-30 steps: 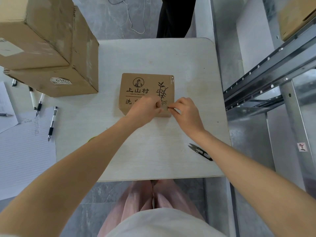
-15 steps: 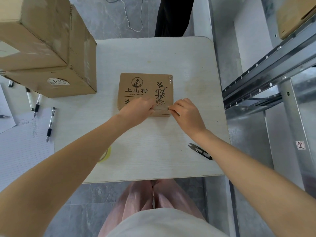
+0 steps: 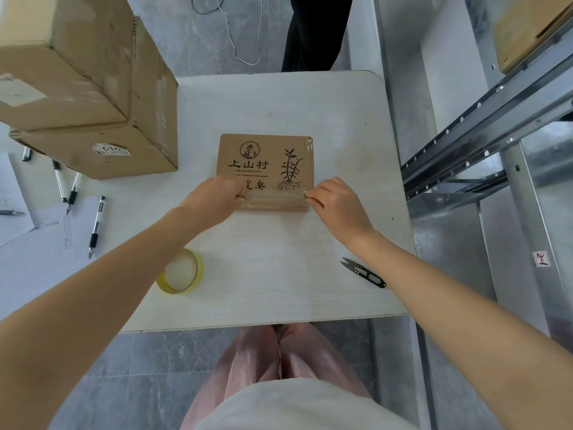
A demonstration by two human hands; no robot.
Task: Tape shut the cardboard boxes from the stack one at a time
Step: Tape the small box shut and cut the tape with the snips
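On desk (image 3: pixel 279 103), along near edge of box (image 3: pixel 266 156): my left grip (image 3: pixel 217 197) and right grip (image 3: pixel 338 203) each pinch end of tape strip (image 3: pixel 273 198), taut so it lands flat

Brown box (image 3: pixel 266 144), black print (image 3: pixel 249 164), pale wood-grained table (image 3: pixel 279 274).
The print is a crest, characters and a rooted plant; the tape strip (image 3: pixel 273 198) is clear, the tape roll (image 3: pixel 198 268) yellow, the snips (image 3: pixel 364 272) black.
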